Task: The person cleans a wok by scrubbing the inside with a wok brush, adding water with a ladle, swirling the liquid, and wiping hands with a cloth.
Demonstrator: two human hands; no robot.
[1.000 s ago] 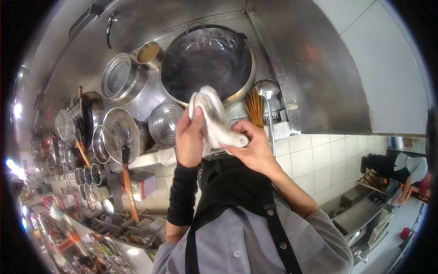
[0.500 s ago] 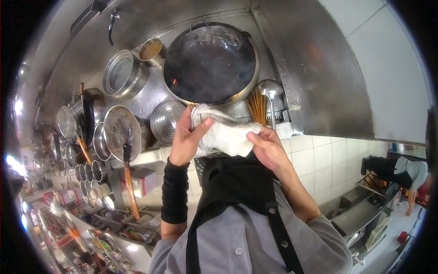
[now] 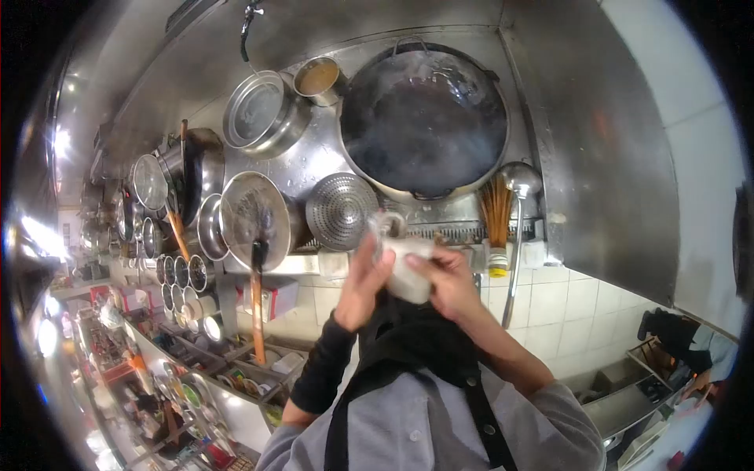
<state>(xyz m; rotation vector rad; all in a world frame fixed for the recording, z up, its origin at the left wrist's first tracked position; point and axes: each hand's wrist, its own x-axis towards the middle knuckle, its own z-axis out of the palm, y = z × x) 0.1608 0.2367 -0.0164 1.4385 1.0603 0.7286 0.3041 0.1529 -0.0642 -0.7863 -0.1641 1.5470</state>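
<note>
A white cloth (image 3: 410,281), bunched and folded small, is between my two hands in front of the black apron. My left hand (image 3: 361,286), below a black arm sleeve, grips its left side with thumb and fingers, somewhat smeared by motion. On the other side my right hand (image 3: 455,286) is closed on the cloth, thumb lying across it. A blurred loop of the cloth sticks up above the left thumb. Beyond the hands stands a large dark wok (image 3: 424,125) with steam over it. The perforated round skimmer (image 3: 341,210) lies just past my left hand.
A bamboo brush (image 3: 495,216) and a steel ladle (image 3: 520,184) stand at the right of the stove edge. Left are a lidded pot (image 3: 263,118), a small pot of brownish liquid (image 3: 320,78) and a wooden-handled pan (image 3: 253,216). Another person (image 3: 699,345) is at far right.
The cloth, spread wide between my hands before, is now gathered into a smaller bundle, and the hands are closer together. The view has shifted, so the stove appears farther right.
</note>
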